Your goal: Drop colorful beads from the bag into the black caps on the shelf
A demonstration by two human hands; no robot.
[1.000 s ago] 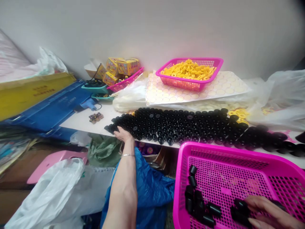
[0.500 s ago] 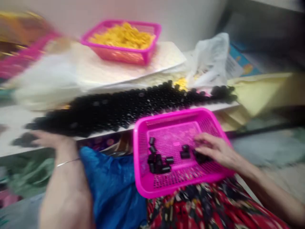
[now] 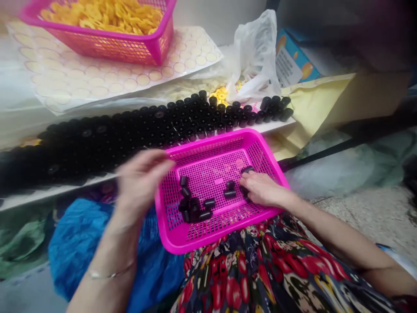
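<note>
A bright pink mesh basket [image 3: 172, 241] rests on my lap, tilted, with loose black cylinders [image 3: 195, 208] at its left end and a couple more near the middle. Inside its right end, my right hand [image 3: 262, 188] has its fingers curled down on black cylinders [image 3: 246, 170], partly covering them. My left hand [image 3: 141, 180], smeared by motion, hovers by the basket's left rim; whether it holds anything is unclear. Behind the basket, many black cylinders [image 3: 130, 130] stand packed in rows along a white shelf edge.
A second pink basket [image 3: 156, 48] full of yellow pieces [image 3: 107, 15] stands on a sheet printed with circles [image 3: 195, 48]. Farther right are a white plastic bag [image 3: 256, 52], a blue box [image 3: 295, 56] and yellow paper [image 3: 312, 108]. Blue plastic [image 3: 78, 243] lies at my left.
My left hand has moved from the left end of the cylinder rows to the basket's left rim. My right hand stays in the basket. The view has shifted toward the right.
</note>
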